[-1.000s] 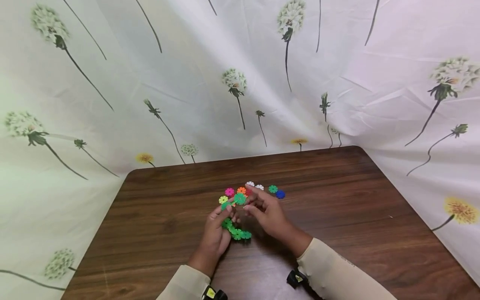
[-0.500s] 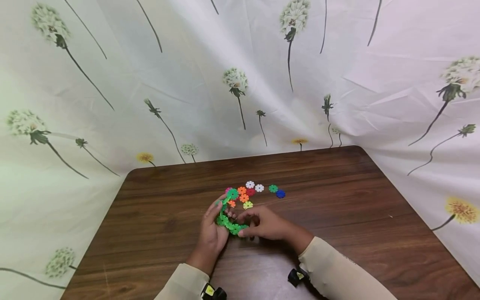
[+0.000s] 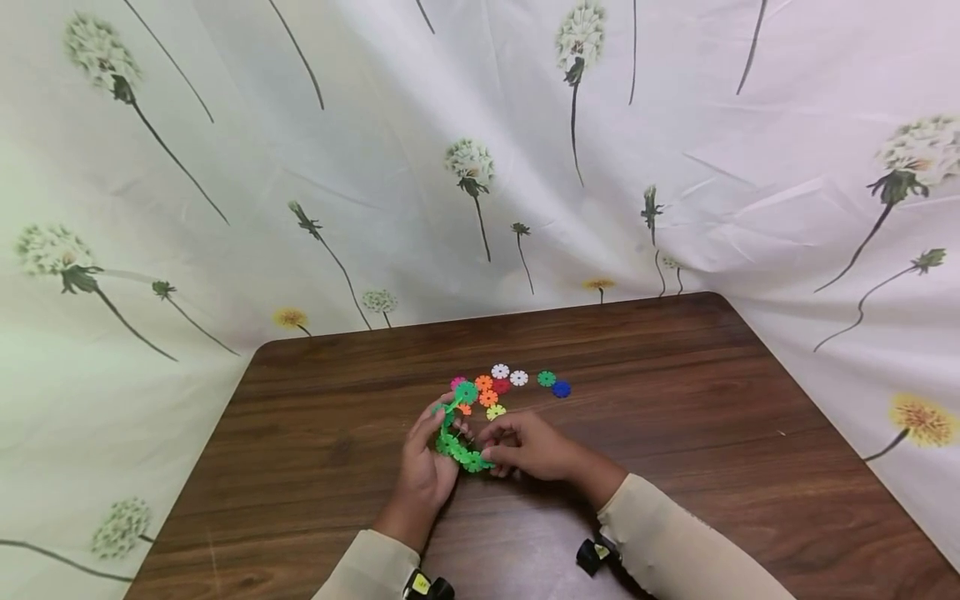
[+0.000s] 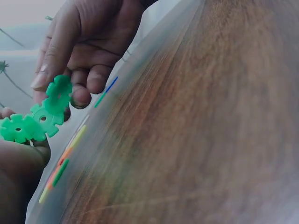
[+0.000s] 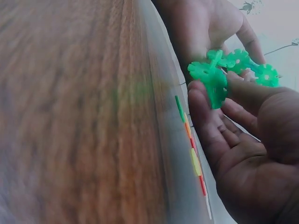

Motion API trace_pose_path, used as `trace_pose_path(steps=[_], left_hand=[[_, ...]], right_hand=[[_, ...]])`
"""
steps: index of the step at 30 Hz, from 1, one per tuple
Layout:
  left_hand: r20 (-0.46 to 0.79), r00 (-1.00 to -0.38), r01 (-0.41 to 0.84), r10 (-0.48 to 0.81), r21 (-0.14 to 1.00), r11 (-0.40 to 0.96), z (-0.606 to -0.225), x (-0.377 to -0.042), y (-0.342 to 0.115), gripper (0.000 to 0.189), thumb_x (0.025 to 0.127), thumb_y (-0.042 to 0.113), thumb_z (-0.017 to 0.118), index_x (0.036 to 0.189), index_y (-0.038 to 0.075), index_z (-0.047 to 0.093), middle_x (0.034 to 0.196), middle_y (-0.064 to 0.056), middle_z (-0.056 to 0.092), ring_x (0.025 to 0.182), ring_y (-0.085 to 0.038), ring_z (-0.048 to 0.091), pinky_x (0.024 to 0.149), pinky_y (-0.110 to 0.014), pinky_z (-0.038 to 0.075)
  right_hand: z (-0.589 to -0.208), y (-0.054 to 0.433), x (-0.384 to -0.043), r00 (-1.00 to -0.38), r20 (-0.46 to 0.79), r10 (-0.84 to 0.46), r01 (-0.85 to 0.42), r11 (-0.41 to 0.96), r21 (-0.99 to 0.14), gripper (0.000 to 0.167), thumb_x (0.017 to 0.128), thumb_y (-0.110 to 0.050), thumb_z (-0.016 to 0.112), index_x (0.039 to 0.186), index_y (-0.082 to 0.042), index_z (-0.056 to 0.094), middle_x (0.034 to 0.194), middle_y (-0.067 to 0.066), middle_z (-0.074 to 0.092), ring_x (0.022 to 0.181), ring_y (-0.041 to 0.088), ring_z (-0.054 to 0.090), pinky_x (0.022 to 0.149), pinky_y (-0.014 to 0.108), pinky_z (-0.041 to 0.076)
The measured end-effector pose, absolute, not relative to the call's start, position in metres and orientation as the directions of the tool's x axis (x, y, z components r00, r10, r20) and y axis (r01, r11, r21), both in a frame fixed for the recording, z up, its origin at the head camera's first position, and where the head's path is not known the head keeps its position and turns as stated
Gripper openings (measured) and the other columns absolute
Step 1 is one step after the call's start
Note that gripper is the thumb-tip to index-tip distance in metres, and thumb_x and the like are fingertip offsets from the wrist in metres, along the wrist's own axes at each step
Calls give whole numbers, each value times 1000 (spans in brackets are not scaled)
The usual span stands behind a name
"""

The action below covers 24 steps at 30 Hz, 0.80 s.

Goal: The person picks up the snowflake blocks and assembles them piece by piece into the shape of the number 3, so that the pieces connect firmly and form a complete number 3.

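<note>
A curved chain of green notched discs (image 3: 452,447), slotted edge to edge, is held up over the table between both hands. My left hand (image 3: 427,462) grips the chain along its left side, thumb and fingers around it. At the chain's near right end, my right hand (image 3: 536,447) pinches the last disc between thumb and fingers. The right wrist view shows that end disc (image 5: 216,88) at the thumb and fingertips, set at an angle to its neighbours. In the left wrist view, the right thumb lies against the green disc (image 4: 59,94).
Loose notched discs lie flat beyond the hands: an orange disc (image 3: 483,382), a red disc (image 3: 501,386), a yellow disc (image 3: 496,412), a white disc (image 3: 519,377), a green disc (image 3: 547,378) and a blue disc (image 3: 561,389). The brown table (image 3: 337,433) meets a flowered cloth (image 3: 420,233) behind.
My right hand has come down from the chain's upper end to its near right end. A yellow disc now shows beside the orange ones. My left hand keeps its hold.
</note>
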<state>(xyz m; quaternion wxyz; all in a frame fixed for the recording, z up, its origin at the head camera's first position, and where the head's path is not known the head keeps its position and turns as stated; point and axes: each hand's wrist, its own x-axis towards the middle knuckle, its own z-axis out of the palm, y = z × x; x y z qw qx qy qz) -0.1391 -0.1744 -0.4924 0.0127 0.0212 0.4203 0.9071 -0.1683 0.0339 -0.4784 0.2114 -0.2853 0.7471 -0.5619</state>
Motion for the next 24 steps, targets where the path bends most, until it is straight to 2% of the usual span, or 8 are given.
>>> trace_pose_path(steps=[5,10,14,18,24], left_hand=[[45,-998,6,46,768,-641,-493,-139,-174,28,115,16,44,122,19,71,92,0,56,89,-16,52,85,-28,49],[39,-999,9,33,770,-638,-494,-139,-173,28,114,16,45,123,18,71,94,0,58,90,-14,55,85,-26,51],[31,-999,8,25,780,-626,-494,-139,-173,27,114,16,45,125,18,70,97,-1,61,93,-14,58,87,-26,53],[11,-1000,0,14,788,-616,-494,-140,-173,27,114,16,44,127,16,68,99,-2,61,95,-15,59,90,-27,54],[1,-1000,-3,6,787,-617,-494,-141,-172,27,114,15,44,129,14,66,100,-3,61,96,-15,60,90,-27,56]], right_hand=[[-479,35,-169,-771,4,-637,-157,184,-970,28,105,-4,71,128,10,69,109,23,76,80,20,79,66,29,65],[-480,37,-171,-758,15,-652,-160,164,-973,33,101,-4,76,129,11,70,106,25,79,80,11,76,70,23,62],[-480,38,-173,-755,26,-655,-183,172,-968,37,96,-2,81,129,10,70,112,25,78,80,5,72,71,20,58],[-481,39,-175,-758,29,-652,-185,172,-968,38,95,-2,83,129,11,70,120,26,77,84,5,71,74,20,58],[-482,41,-177,-763,27,-646,-179,171,-969,38,95,-1,82,128,12,69,119,27,76,84,5,71,72,19,57]])
